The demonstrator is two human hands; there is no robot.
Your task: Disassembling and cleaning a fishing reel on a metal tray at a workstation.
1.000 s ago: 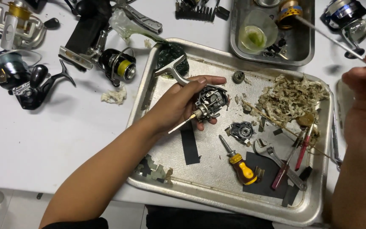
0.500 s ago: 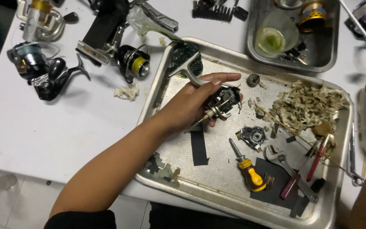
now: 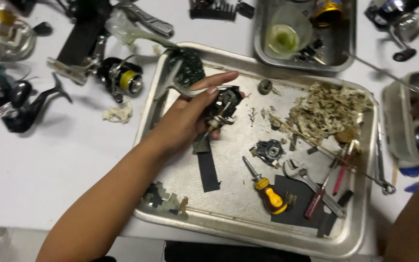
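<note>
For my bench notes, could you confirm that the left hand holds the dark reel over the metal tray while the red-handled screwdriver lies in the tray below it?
Nearly: in the head view, the screwdriver has a yellow handle, not red. The left hand does hold the dark reel over the metal tray.

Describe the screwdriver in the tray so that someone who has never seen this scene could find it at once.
Start at the big metal tray in the middle of the white table. In its lower middle, left of the wrench, lies the screwdriver, tip pointing up-left. Its stubby yellow handle with black bands sets it apart from the slimmer red-handled tool.
</note>
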